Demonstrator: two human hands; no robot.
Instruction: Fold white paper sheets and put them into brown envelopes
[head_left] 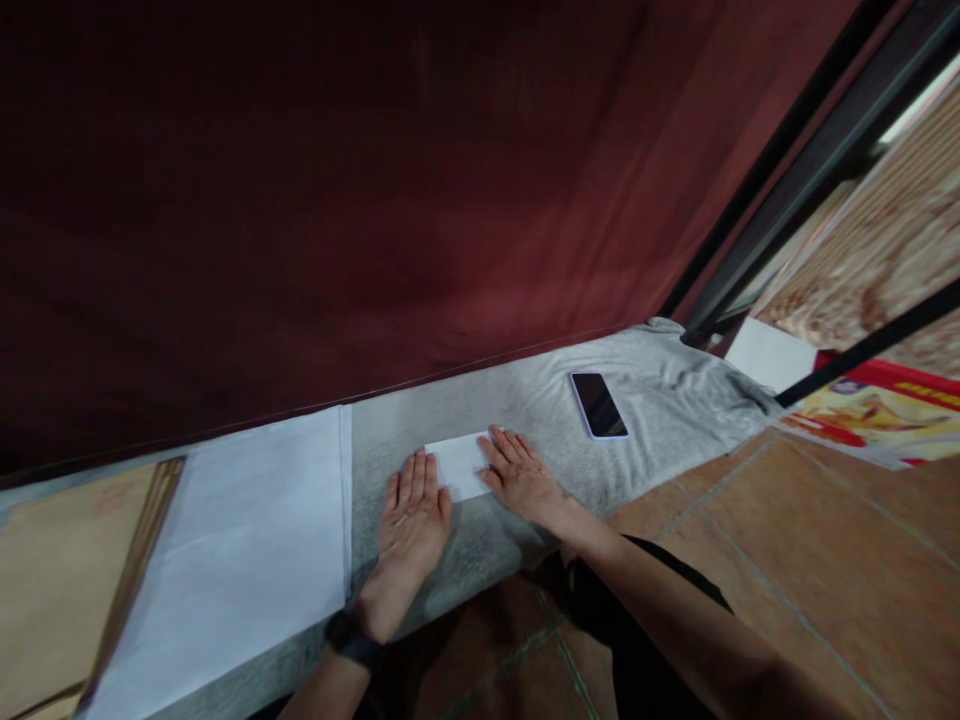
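Note:
A small white piece of paper [459,466], seemingly folded, lies on the grey cloth [480,545] covering a long narrow surface. My left hand [412,515] rests flat on the paper's left end, fingers stretched out. On its right end lies my right hand [523,477], also flat, with the fingers pointing up and left. Between the two hands the middle of the paper shows. The parts under my palms and fingers are hidden.
Left of my hands is a stack of white paper sheets [247,540], with brown envelopes [67,570] beyond it. A phone [599,406] lies to the right. Behind rises a dark red panel [420,220]. A colourful box [877,410] stands on the tiled floor [840,540].

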